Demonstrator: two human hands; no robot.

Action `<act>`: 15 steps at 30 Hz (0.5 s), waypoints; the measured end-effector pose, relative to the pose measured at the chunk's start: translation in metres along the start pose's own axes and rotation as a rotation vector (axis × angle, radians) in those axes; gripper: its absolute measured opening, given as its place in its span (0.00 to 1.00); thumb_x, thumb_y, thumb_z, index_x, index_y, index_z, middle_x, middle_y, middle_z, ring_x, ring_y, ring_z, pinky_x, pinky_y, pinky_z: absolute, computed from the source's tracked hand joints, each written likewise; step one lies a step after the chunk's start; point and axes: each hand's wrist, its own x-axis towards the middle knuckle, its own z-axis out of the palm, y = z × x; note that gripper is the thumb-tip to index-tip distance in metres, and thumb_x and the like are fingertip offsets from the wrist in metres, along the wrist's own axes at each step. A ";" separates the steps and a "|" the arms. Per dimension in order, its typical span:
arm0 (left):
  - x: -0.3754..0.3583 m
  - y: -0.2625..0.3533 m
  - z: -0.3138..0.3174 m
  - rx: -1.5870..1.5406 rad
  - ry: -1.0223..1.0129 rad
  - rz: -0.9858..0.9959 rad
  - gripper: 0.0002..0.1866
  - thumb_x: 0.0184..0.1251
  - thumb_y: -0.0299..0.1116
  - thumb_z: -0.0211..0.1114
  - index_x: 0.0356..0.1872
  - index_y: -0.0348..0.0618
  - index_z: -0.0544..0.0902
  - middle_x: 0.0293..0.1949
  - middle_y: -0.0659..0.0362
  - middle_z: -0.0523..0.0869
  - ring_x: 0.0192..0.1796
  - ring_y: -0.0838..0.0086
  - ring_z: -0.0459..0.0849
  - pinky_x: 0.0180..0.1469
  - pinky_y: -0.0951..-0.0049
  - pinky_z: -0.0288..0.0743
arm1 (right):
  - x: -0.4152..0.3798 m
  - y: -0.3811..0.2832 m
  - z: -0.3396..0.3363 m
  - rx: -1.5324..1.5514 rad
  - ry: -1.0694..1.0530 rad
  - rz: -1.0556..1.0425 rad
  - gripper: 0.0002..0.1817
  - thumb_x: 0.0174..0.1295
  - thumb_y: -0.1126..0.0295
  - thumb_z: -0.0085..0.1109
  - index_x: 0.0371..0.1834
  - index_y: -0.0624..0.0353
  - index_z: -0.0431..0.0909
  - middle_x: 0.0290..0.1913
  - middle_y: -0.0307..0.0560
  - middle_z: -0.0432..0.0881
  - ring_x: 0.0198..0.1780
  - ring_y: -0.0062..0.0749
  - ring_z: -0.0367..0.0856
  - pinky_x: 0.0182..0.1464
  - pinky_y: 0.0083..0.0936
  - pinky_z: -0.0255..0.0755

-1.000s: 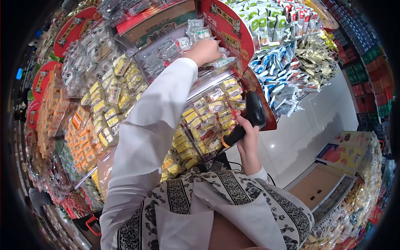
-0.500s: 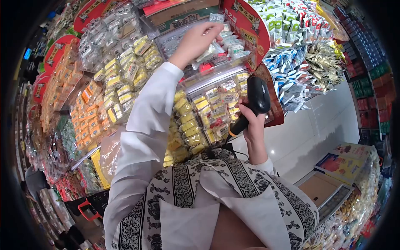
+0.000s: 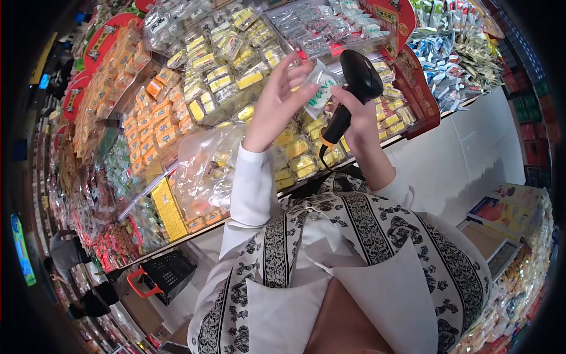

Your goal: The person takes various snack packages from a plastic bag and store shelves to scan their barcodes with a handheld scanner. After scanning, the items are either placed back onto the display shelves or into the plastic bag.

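My right hand (image 3: pixel 361 121) is wrapped round the handle of a black handheld barcode scanner (image 3: pixel 361 76), whose head points up and away from me. A small clear packet with green print (image 3: pixel 323 88) is at that hand's thumb, beside the scanner. My left hand (image 3: pixel 280 103) is just left of the packet, fingers apart and slightly blurred, with its thumb at the packet's edge. Beneath both hands are bins of yellow-wrapped snack packets (image 3: pixel 300 159). Behind them is a bin of silvery clear packets (image 3: pixel 312 29).
Orange-wrapped packets (image 3: pixel 156 121) fill bins on the left, near a clear plastic bag (image 3: pixel 206 159). A black basket with a red handle (image 3: pixel 168 274) stands on the floor at lower left. Red display boards (image 3: pixel 415 88) edge the bins on the right. Cartons (image 3: pixel 507 209) stand at right.
My left hand has come back from the bin of clear packets toward my right hand. A green-printed packet now shows between the hands. The scanner is raised slightly, and the view has shifted.
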 end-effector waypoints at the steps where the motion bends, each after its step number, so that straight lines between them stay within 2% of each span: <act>1: -0.009 -0.001 -0.001 -0.001 -0.010 -0.001 0.32 0.59 0.35 0.60 0.62 0.35 0.56 0.53 0.50 0.70 0.55 0.72 0.70 0.58 0.72 0.61 | -0.004 0.003 -0.002 0.051 -0.009 -0.004 0.16 0.47 0.77 0.63 0.39 0.59 0.70 0.32 0.37 0.71 0.33 0.22 0.75 0.31 0.21 0.74; 3: -0.022 -0.003 -0.002 -0.111 0.002 -0.174 0.25 0.57 0.28 0.62 0.56 0.34 0.66 0.52 0.52 0.73 0.55 0.74 0.70 0.59 0.72 0.61 | -0.013 0.001 0.001 0.003 -0.020 -0.023 0.16 0.47 0.76 0.62 0.39 0.60 0.70 0.32 0.38 0.72 0.32 0.22 0.75 0.31 0.21 0.74; 4: -0.021 -0.006 0.002 -0.169 0.073 -0.169 0.19 0.55 0.20 0.59 0.50 0.33 0.71 0.51 0.55 0.74 0.54 0.76 0.71 0.57 0.74 0.63 | -0.014 -0.004 0.000 -0.052 -0.038 -0.013 0.17 0.47 0.77 0.61 0.41 0.61 0.69 0.31 0.38 0.71 0.32 0.22 0.74 0.31 0.22 0.73; 5: -0.023 -0.009 -0.001 -0.174 0.077 -0.168 0.19 0.55 0.20 0.59 0.50 0.33 0.71 0.51 0.55 0.74 0.54 0.76 0.71 0.57 0.74 0.63 | -0.019 -0.006 0.002 -0.109 -0.052 -0.004 0.18 0.47 0.77 0.61 0.43 0.62 0.68 0.30 0.38 0.70 0.32 0.22 0.73 0.32 0.22 0.73; 7: -0.025 -0.016 -0.008 -0.195 -0.021 0.044 0.15 0.52 0.15 0.56 0.44 0.35 0.74 0.48 0.57 0.75 0.56 0.72 0.70 0.56 0.72 0.65 | -0.023 -0.006 -0.004 -0.205 -0.082 -0.042 0.18 0.48 0.77 0.58 0.44 0.64 0.67 0.31 0.42 0.72 0.34 0.24 0.75 0.32 0.21 0.73; 8: -0.025 -0.020 -0.008 -0.195 -0.010 0.043 0.15 0.52 0.15 0.56 0.44 0.35 0.74 0.48 0.57 0.75 0.56 0.72 0.70 0.56 0.72 0.65 | -0.025 -0.011 -0.002 -0.136 -0.172 -0.066 0.17 0.49 0.77 0.57 0.44 0.65 0.68 0.33 0.44 0.75 0.33 0.24 0.75 0.32 0.19 0.72; 9: -0.025 -0.025 -0.006 -0.129 0.007 0.281 0.12 0.52 0.15 0.55 0.39 0.36 0.76 0.46 0.57 0.73 0.57 0.68 0.69 0.57 0.69 0.65 | -0.029 -0.016 0.000 -0.063 -0.259 -0.087 0.17 0.50 0.78 0.56 0.45 0.67 0.70 0.35 0.46 0.77 0.33 0.24 0.76 0.32 0.18 0.72; 10: -0.026 -0.029 -0.003 -0.055 0.017 0.515 0.10 0.51 0.14 0.54 0.34 0.37 0.77 0.44 0.57 0.72 0.59 0.64 0.67 0.57 0.66 0.65 | -0.032 -0.019 0.002 -0.023 -0.225 -0.111 0.18 0.51 0.78 0.54 0.47 0.68 0.69 0.38 0.49 0.78 0.34 0.24 0.76 0.32 0.18 0.72; 11: -0.023 -0.029 0.005 -0.039 0.014 0.513 0.10 0.51 0.14 0.54 0.34 0.37 0.77 0.44 0.57 0.72 0.59 0.64 0.67 0.57 0.66 0.65 | -0.026 -0.021 -0.005 -0.037 -0.218 -0.109 0.18 0.51 0.78 0.55 0.47 0.67 0.69 0.37 0.47 0.78 0.35 0.23 0.76 0.32 0.17 0.71; 13: -0.020 -0.023 0.013 -0.026 0.143 0.646 0.06 0.52 0.15 0.54 0.27 0.38 0.76 0.43 0.56 0.68 0.60 0.57 0.65 0.59 0.58 0.63 | -0.025 -0.022 -0.005 -0.096 -0.115 -0.048 0.18 0.52 0.76 0.56 0.48 0.66 0.69 0.38 0.45 0.78 0.35 0.22 0.76 0.31 0.16 0.71; 15: -0.012 -0.026 0.015 0.044 0.116 0.675 0.06 0.54 0.16 0.53 0.25 0.38 0.75 0.46 0.55 0.65 0.60 0.58 0.64 0.57 0.57 0.67 | -0.030 -0.021 -0.006 -0.092 -0.195 0.089 0.20 0.55 0.73 0.53 0.52 0.62 0.65 0.45 0.46 0.76 0.41 0.22 0.75 0.34 0.17 0.69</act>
